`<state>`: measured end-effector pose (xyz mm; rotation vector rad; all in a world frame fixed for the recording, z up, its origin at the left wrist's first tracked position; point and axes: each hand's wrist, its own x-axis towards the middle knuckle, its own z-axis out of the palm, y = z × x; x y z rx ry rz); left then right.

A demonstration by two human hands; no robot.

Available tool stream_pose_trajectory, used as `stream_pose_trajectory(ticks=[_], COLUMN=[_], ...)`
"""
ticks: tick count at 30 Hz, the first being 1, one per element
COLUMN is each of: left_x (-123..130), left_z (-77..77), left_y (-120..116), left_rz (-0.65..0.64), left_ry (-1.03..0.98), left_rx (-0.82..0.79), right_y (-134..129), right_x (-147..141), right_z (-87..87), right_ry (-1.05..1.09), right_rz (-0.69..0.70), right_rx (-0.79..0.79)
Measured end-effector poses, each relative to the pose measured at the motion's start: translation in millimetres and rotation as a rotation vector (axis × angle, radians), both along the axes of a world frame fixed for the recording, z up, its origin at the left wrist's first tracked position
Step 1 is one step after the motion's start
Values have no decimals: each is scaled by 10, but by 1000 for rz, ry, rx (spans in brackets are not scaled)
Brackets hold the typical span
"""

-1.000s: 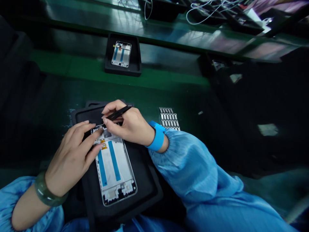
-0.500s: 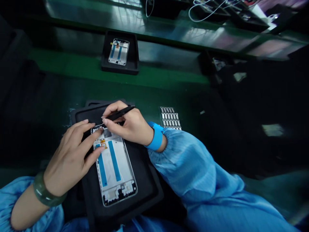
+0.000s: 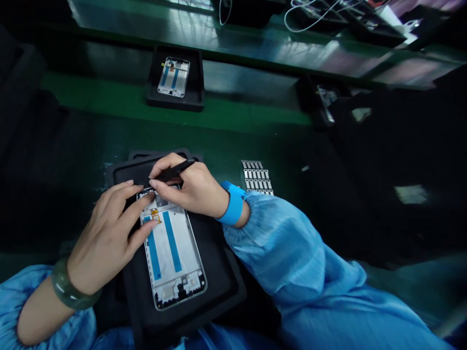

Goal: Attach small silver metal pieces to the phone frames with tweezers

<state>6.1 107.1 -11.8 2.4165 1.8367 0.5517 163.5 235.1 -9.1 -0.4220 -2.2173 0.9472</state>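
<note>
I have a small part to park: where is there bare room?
The green bench looks bare between the far tray and parts sheet. The near tray is crowded: left hand and right hand are over the phone frame.

Dim overall, cool blue-green cast. Pale glare streaks across the glossy dark-green shelf [image 3: 255,41] at top, probably reflected overhead light. Deep shadow at left and right, detail lost in black. Wide-angle stretch toward edges; right side smeared and soft. Centre fairly sharp, fingertips slightly soft. Faint shading under hands.
</note>
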Motion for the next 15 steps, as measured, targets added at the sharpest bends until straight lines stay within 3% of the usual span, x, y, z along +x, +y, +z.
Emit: stream_pose_trajectory(ticks=[9,15], left_x=[-3,-8], left_z=[3,-8], left_y=[1,-3], left_rz=[-2,5], left_ry=[3,1], left_rx=[-4,3], right_y=[-19,-17], right_x=[24,44], right_z=[21,8], right_ry=[41,91], right_rz=[-55,-32], right_rx=[11,108])
